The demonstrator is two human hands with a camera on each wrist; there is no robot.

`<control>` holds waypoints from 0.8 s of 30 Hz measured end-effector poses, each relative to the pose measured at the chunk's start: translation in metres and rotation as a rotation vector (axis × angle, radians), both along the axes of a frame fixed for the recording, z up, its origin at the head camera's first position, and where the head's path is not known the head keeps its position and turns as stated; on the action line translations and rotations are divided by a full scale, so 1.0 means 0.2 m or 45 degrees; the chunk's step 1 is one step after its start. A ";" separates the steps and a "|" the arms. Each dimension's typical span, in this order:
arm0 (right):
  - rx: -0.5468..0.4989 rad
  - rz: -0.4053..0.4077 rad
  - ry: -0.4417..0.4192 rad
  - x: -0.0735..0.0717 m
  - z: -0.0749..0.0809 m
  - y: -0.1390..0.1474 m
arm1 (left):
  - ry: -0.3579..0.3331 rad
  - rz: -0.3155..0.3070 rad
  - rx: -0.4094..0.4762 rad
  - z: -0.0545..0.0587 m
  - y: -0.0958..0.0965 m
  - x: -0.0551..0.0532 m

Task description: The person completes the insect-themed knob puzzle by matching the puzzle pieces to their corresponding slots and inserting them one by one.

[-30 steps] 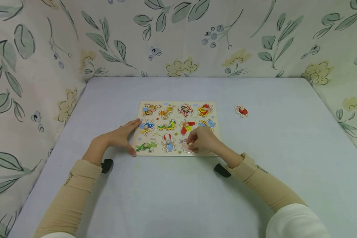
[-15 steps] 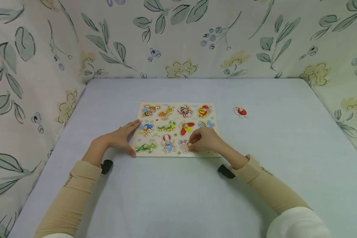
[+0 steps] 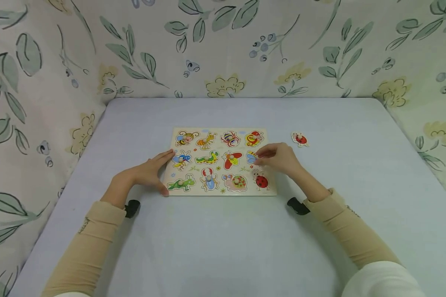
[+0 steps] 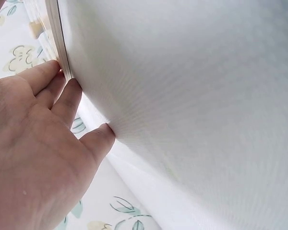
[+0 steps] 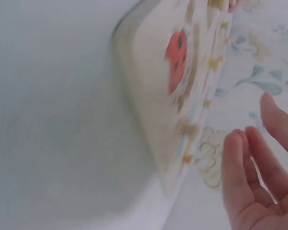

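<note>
A wooden peg puzzle board point(image 3: 272, 192) with insect pieces lies mid-table. My left hand point(image 3: 146, 173) is beside its left edge; in the left wrist view, straight fingertips touch the board's side. Over the board's right part hovers my right hand point(image 3: 282, 159), partly hiding a blue-winged insect piece point(image 3: 250, 158). The right wrist view shows that hand point(image 5: 259, 187) with thumb and fingers apart, holding nothing. At the lower right corner a printed ladybug point(image 3: 261, 180) shows in a slot without a piece. Left of it sits the snail piece point(image 3: 235, 182). A loose ladybug piece point(image 3: 300, 139) lies right of the board.
The pale tablecloth point(image 3: 208, 247) covers the whole table. Behind and at both sides hangs a floral curtain point(image 3: 230, 49). A black wrist device point(image 3: 298, 206) is on the right wrist, another point(image 3: 132, 208) on the left.
My right hand has let go of the snail piece and moved up and to the right, uncovering the printed ladybug. The left hand stays by the board's edge.
</note>
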State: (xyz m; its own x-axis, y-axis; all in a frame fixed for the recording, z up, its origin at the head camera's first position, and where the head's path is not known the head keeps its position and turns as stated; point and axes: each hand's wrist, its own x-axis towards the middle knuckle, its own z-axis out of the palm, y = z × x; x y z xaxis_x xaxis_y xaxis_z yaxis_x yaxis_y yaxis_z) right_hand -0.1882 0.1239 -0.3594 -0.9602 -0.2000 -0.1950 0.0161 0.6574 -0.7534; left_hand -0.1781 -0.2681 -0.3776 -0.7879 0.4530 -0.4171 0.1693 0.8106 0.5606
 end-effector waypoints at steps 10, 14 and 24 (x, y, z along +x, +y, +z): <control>-0.121 -0.202 0.057 -0.07 0.00 0.14 | -0.008 0.002 -0.028 0.00 0.01 0.00; -0.159 -0.272 0.068 -0.10 -0.01 0.18 | -0.014 0.004 -0.044 0.00 0.01 0.00; -0.347 -0.506 -0.030 -0.19 -0.03 0.31 | -0.004 -0.011 -0.040 0.00 0.00 -0.01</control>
